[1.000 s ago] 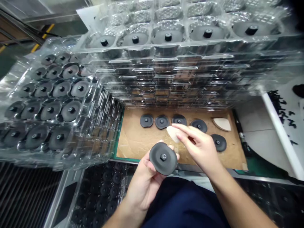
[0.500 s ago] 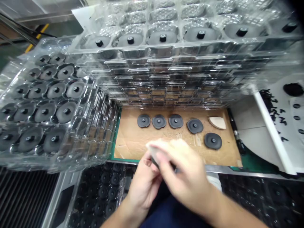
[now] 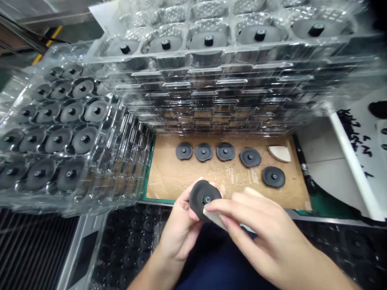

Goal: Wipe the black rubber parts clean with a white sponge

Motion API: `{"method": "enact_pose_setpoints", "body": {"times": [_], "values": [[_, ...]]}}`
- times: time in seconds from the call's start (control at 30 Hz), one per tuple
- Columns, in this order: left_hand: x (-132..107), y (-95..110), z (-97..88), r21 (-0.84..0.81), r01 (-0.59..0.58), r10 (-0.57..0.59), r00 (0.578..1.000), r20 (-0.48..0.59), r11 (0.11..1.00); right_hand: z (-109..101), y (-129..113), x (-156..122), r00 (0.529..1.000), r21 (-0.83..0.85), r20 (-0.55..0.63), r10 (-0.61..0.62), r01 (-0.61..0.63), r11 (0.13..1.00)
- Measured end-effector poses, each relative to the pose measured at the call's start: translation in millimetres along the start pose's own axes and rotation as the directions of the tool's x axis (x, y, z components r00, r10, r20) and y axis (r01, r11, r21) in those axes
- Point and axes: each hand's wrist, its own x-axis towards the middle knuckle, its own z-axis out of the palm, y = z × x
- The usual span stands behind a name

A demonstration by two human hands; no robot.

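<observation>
Plainly, head view: work surface, one brown cardboard sheet (image 3: 169, 183) over a green mat (image 3: 328, 205), bordered by clear plastic trays (image 3: 208, 60) stacked behind and to the left; dark floor with a yellow stripe (image 3: 45, 44) at upper left. On the cardboard, five black discs (image 3: 225, 151) and one spare cream pad (image 3: 280, 153). Held disc (image 3: 198, 196), one, above the cardboard's near edge, in the closed grasp of the left hand (image 3: 178, 229); hub side up, tilted, its outline too nearly round to fix a long axis. Cream wedge (image 3: 216, 219), pinched in the right hand (image 3: 263, 229), tip against the disc beside its hub, long axis running down rightward. Dark handwritten marks (image 3: 358, 137), far right, too blurred to read.
</observation>
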Motion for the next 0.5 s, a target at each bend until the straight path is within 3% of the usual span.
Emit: {"method": "enact_pose_setpoints", "body": {"times": [0.17, 0.33, 0.4, 0.5], "values": [[-1.3, -1.7, 5.3, 0.019, 0.011, -0.012, 0.996, 0.094, 1.0, -8.4, -6.8, -7.8, 1.0, -0.138, -0.027, -0.005, 0.001, 0.99], [-3.1, -3.5, 1.2, -0.072, 0.013, -0.005, 0.994, 0.105, 0.997, -9.6, -2.4, -3.6, 0.998, -0.275, -0.06, 0.034, -0.049, 0.96], [-3.3, -4.4, 1.5, -0.05, 0.063, -0.058, 0.993, 0.108, 0.997, -9.6, 4.3, 7.1, 0.989, -0.283, -0.086, -0.122, 0.093, 0.955], [-4.0, -3.7, 2.6, 0.002, 0.103, -0.103, 0.985, 0.141, 0.995, -11.8, 20.7, 25.4, 0.929, -0.085, 0.011, -0.37, 0.37, 0.925]]}}
